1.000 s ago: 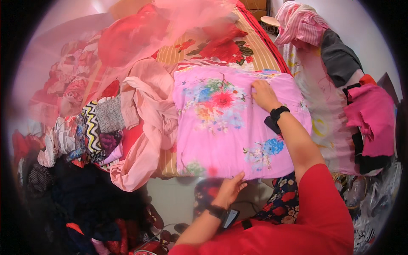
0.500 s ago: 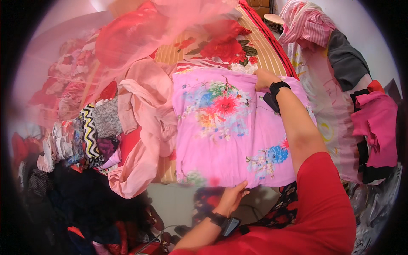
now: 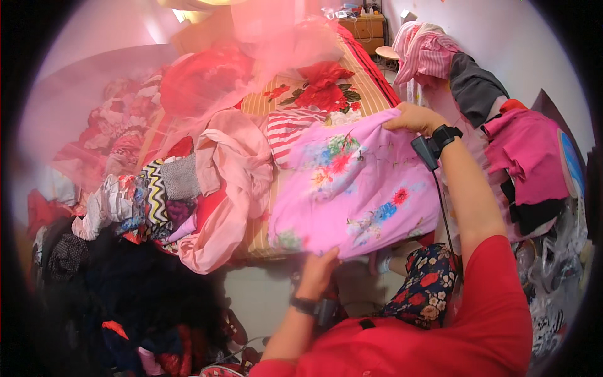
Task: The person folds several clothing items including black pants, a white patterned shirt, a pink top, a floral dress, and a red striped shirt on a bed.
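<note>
A pink floral cloth (image 3: 352, 182) is stretched at a slant between my two hands, over the near edge of the bed. My right hand (image 3: 419, 119) pinches its far right corner, raised a little off the bed. At the near edge my left hand (image 3: 318, 271) has its thumb and fingers closed on the hem. Left of it lies a crumpled peach cloth (image 3: 229, 169), which hangs over the bed's edge. Some red-and-white striped fabric (image 3: 292, 131) shows from beneath the floral cloth's far left side.
Sheer pink netting (image 3: 207, 81) hangs across the far left. A row of folded clothes (image 3: 154, 188) lies on the bed's left, above a dark heap of clothing (image 3: 138, 289). At the right are a magenta garment (image 3: 524, 157) and a grey one (image 3: 474, 85). A wooden drawer unit (image 3: 369, 28) stands beyond.
The right hand has lifted its corner and moved right, pulling the floral cloth aslant and baring more striped fabric. My left hand has come up slightly and now grips the hem. The view has shifted.
</note>
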{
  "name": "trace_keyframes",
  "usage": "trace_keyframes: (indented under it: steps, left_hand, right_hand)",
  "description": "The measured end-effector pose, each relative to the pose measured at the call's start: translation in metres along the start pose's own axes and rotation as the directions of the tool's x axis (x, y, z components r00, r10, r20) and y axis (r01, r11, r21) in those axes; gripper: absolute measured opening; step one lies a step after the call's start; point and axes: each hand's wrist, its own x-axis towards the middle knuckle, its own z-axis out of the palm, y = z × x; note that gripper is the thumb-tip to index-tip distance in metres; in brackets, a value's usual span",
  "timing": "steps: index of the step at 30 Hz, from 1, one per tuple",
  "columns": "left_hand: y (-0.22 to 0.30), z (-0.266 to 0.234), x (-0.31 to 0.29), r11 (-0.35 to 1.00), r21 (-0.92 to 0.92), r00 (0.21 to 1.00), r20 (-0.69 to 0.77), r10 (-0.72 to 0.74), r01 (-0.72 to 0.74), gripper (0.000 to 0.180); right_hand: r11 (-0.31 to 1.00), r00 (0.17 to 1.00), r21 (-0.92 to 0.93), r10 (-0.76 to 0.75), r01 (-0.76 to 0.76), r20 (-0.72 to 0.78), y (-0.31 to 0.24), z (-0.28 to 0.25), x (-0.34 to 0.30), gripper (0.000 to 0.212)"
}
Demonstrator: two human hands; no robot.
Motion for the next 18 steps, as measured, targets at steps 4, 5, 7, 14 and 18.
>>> trace_keyframes:
  steps: [4, 5, 7, 14, 18]
  left_hand:
    - [0.041, -0.006, -0.027, 0.959, 0.102, 0.963, -0.032, 0.267, -0.263, 0.021]
    - [0.054, -0.008, -0.034, 0.961, 0.133, 0.969, -0.016, 0.245, -0.241, 0.018]
    - [0.072, 0.0, -0.038, 0.934, -0.076, 0.934, 0.051, 0.354, -0.35, 0.017]
    - [0.148, -0.023, -0.039, 0.818, -0.381, 0.847, 0.14, 0.512, -0.432, 0.04]
    - [0.203, -0.008, -0.061, 0.788, -0.393, 0.804, 0.171, 0.569, -0.473, 0.037]
  right_hand:
    - [0.912, 0.995, 0.4, -0.096, 0.092, -0.008, -0.027, -0.014, -0.037, 0.023]
    - [0.912, 0.995, 0.399, -0.095, 0.094, -0.017, -0.037, -0.017, -0.051, 0.023]
    - [0.783, 0.976, 0.583, -0.17, 0.217, -0.136, -0.049, -0.023, -0.072, 0.026]
    - [0.557, 0.944, 0.762, -0.196, 0.329, -0.264, -0.104, -0.048, -0.138, 0.024]
    - [0.497, 0.881, 0.729, -0.221, 0.471, -0.418, -0.129, -0.046, -0.162, 0.025]
